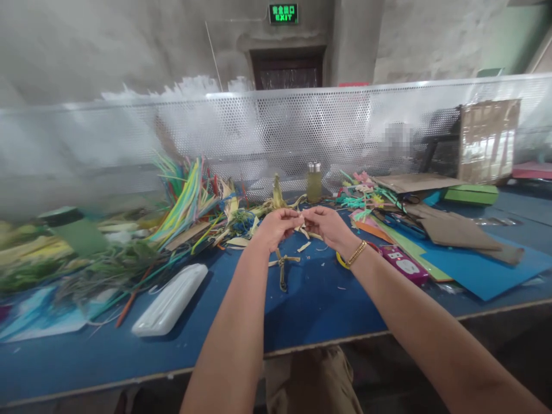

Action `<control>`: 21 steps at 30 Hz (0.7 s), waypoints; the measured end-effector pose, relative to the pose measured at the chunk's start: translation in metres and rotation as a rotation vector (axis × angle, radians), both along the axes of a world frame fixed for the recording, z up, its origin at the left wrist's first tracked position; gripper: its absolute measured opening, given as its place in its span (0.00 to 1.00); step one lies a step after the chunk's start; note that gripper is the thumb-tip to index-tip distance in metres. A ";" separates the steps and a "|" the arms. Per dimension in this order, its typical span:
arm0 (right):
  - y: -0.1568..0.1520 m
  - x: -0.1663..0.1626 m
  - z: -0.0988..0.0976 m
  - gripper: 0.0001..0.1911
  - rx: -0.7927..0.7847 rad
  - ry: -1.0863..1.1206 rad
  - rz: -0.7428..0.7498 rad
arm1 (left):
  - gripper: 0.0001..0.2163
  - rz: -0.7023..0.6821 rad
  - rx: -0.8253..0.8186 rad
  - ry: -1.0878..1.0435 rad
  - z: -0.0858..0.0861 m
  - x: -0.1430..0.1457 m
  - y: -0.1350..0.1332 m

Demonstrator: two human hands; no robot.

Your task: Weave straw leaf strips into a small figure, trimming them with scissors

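Observation:
My left hand (280, 225) and my right hand (328, 225) meet above the middle of the blue table, fingertips pinched together. Between them shows a small pale strip (302, 221), partly covered by the fingers; it looks like dried husk, but its ends are hard to see. On the table below lies a small cross-shaped figure (282, 265) of knotted, twisted plant fibre. A loose pale scrap (304, 247) rests just under my hands. Beside my right wrist, which wears a gold bracelet, is a yellow ring-shaped roll (342, 261), partly hidden by the arm.
At left are a white mask pack (170, 299), an orange-brown stick (128, 307), a green-bodied bottle (75, 230) and colourful strips (183, 198). A jar (314, 183) stands behind my hands. Rightward lie a purple box (403, 265), cardboard (457, 230) and blue sheets (495, 276). A perforated metal screen (293, 132) borders the back.

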State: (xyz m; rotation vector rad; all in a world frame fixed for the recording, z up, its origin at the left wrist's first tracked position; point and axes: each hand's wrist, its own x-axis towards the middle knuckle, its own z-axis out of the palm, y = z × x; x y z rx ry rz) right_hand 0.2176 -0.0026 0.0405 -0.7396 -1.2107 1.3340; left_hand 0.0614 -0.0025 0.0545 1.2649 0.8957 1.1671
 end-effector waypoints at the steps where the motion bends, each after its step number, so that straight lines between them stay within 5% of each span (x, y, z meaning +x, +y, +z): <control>1: -0.001 -0.001 -0.002 0.17 0.011 0.006 -0.021 | 0.13 0.007 0.020 0.061 0.000 -0.001 0.000; 9: -0.002 -0.001 -0.008 0.16 0.107 -0.007 -0.113 | 0.08 0.006 0.059 0.211 0.002 0.000 -0.004; 16: 0.002 0.017 -0.006 0.11 0.435 -0.570 -0.070 | 0.10 0.042 0.129 0.267 0.003 0.001 -0.007; 21: 0.004 0.024 -0.005 0.10 0.428 -0.736 0.018 | 0.15 0.080 0.155 0.341 -0.002 0.000 -0.003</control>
